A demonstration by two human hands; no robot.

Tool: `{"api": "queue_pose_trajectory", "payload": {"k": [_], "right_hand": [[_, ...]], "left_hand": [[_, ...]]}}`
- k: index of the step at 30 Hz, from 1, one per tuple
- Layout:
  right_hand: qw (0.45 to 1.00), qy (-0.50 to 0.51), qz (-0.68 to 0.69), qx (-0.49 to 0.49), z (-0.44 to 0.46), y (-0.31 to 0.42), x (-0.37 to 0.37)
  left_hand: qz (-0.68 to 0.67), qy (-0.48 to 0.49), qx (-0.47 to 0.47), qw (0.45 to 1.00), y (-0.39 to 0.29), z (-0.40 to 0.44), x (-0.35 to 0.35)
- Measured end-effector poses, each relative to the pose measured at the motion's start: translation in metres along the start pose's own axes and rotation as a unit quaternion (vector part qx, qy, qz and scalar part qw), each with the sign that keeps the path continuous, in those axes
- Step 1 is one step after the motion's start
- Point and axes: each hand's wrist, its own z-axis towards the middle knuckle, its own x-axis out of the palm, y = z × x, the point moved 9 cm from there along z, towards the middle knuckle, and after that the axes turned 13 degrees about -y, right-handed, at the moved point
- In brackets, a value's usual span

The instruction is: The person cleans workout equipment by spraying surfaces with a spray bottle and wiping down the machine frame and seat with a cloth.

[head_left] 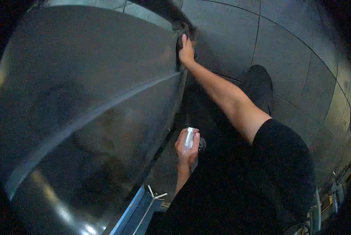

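My right hand (187, 53) is stretched out to the far edge of a large, dark, glossy panel (105, 58) that looks like part of a car body. Its fingers press a dark cloth (180, 41) against that edge. Lower down, close to my body, my left hand (182, 147) is wrapped round a spray bottle (189, 139) with a white trigger head. Most of the bottle is hidden by the fingers and the dark background. A pale streak of reflected light curves across the panel.
Grey floor with dark joint lines (293, 51) spreads to the right, with my dark-clad leg and foot (259, 80) on it. A blue, box-like object (134, 211) with white strips (156, 194) stands below the panel's edge. Blurred items (328, 203) lie at the lower right.
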Motion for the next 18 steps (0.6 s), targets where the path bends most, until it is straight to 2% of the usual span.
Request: {"api": "queue_pose_trajectory", "payload": {"k": [1,2,3,4,5,7,9,10,12,13,14,15,16,17,18], "right_hand": [[0.993,0.07,-0.004,0.092,-0.012,-0.005,0.005],[0.862,0.17,0.15,0.453,-0.022,0.023,-0.03],[0.851,0.264,0.124,0.437,-0.042,0.042,-0.037],[0.871,0.274,0.104,0.395,-0.062,0.067,-0.057],[0.916,0.256,0.088,0.295,-0.077,0.086,-0.069],[0.898,0.257,0.157,0.319,-0.071,0.098,-0.08],[0.859,0.241,0.1,0.44,-0.067,0.073,-0.057],[0.858,0.202,0.12,0.458,-0.061,0.064,-0.053],[0.852,0.191,0.105,0.476,-0.069,0.012,-0.02],[0.844,0.183,0.11,0.491,-0.068,-0.014,-0.009],[0.819,0.185,0.189,0.51,-0.085,-0.057,0.025],[0.787,0.183,0.268,0.524,-0.082,-0.058,0.03],[0.755,0.141,0.258,0.586,-0.096,-0.065,0.027],[0.757,0.138,0.261,0.583,-0.099,-0.068,0.027],[0.795,0.175,0.176,0.553,-0.103,-0.078,0.026]], "left_hand": [[0.002,0.005,-0.003,1.0,0.008,-0.001,0.001],[0.003,0.008,-0.007,1.0,0.013,-0.002,0.003],[0.003,0.01,-0.004,1.0,0.016,-0.002,0.005],[-0.008,-0.001,0.006,1.0,0.018,-0.002,0.005],[-0.023,-0.008,0.011,1.0,0.015,-0.003,0.004],[-0.021,0.001,-0.007,1.0,0.004,-0.002,0.001],[-0.019,0.005,-0.021,1.0,0.0,-0.001,-0.001],[0.004,0.004,-0.01,1.0,0.001,-0.001,-0.003],[0.033,0.003,0.004,0.999,-0.003,-0.003,-0.005],[0.013,0.0,-0.025,1.0,-0.003,-0.002,-0.004],[-0.009,-0.003,-0.053,0.999,-0.003,-0.002,-0.003],[-0.01,-0.001,-0.049,0.999,-0.002,-0.002,-0.002],[0.002,-0.004,-0.023,1.0,0.002,-0.001,0.0],[0.016,-0.006,0.0,1.0,0.003,-0.002,-0.002],[0.014,-0.005,0.007,1.0,0.001,0.0,-0.001]]}}
